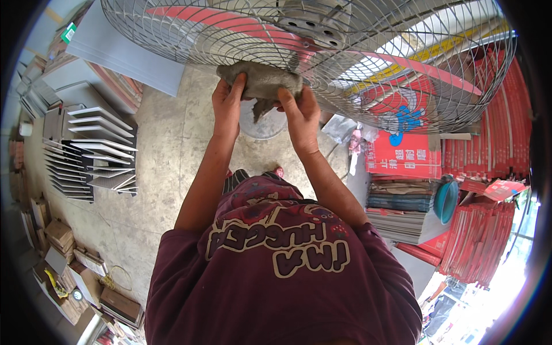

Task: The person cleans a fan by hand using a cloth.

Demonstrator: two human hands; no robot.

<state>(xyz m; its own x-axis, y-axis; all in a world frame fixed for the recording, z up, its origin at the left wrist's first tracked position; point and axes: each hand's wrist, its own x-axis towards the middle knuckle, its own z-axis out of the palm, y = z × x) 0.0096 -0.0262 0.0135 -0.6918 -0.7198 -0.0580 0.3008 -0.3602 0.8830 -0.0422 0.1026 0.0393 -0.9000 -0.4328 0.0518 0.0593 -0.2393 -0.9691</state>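
Note:
Both my hands hold a dirty grey-brown cloth (261,80) stretched between them, one corner hanging down. My left hand (229,104) grips its left end, thumb on top. At the other end, my right hand (300,115) pinches it between thumb and fingers. Right against the cloth's upper edge is the wire cage of a large fan (207,43) with red blades; whether the cloth touches the wires I cannot tell. Below the cloth, the fan's round grey base (263,123) shows partly on the floor.
On the right stand stacks of red flattened cartons (477,241), a red printed box (402,152) and a teal basin (445,202). A rack of upright tile panels (103,149) stands left on the concrete floor (167,190). Small boxes (60,233) lie at the lower left.

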